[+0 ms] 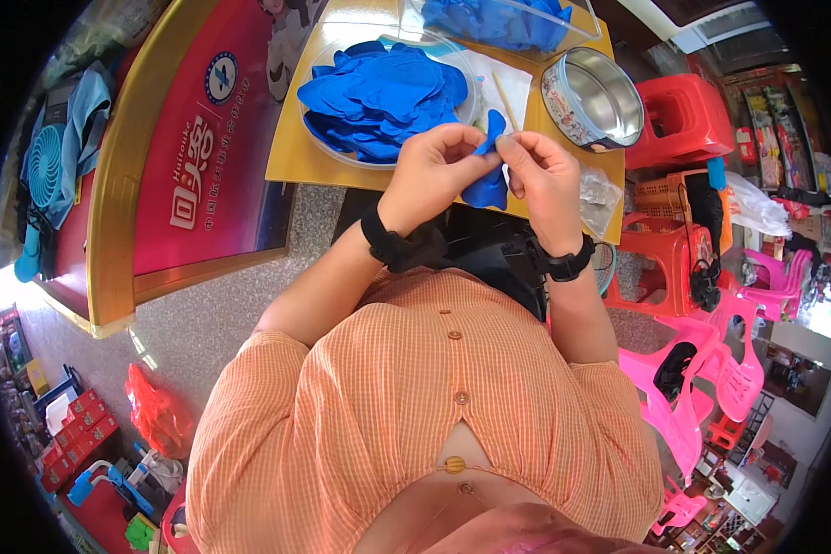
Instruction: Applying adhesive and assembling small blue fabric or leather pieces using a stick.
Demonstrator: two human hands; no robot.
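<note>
In front of my chest, my left hand (pixel 433 176) and my right hand (pixel 541 183) pinch one blue petal-shaped piece (pixel 486 188), probably cloth, between thumbs and fingers. Its narrow upper part looks folded or curled, while the wider end hangs below my fingers. Just beyond my left hand, a round clear plastic tub (pixel 472 83) holds a heap of similar blue pieces (pixel 388 90). A thin wooden stick (pixel 504 97) lies across a white sheet (pixel 519 82) behind my fingers. Farther back, a clear rectangular box (pixel 585 24) contains more blue pieces (pixel 502 26).
An open round metal tin (pixel 559 114) stands on the yellow tabletop (pixel 282 165), with a crumpled clear plastic bag (pixel 599 201) near its front right. A counter with a pink printed panel (pixel 215 152) flanks the left. Red stools (pixel 658 260) and pink chairs (pixel 678 388) crowd the right.
</note>
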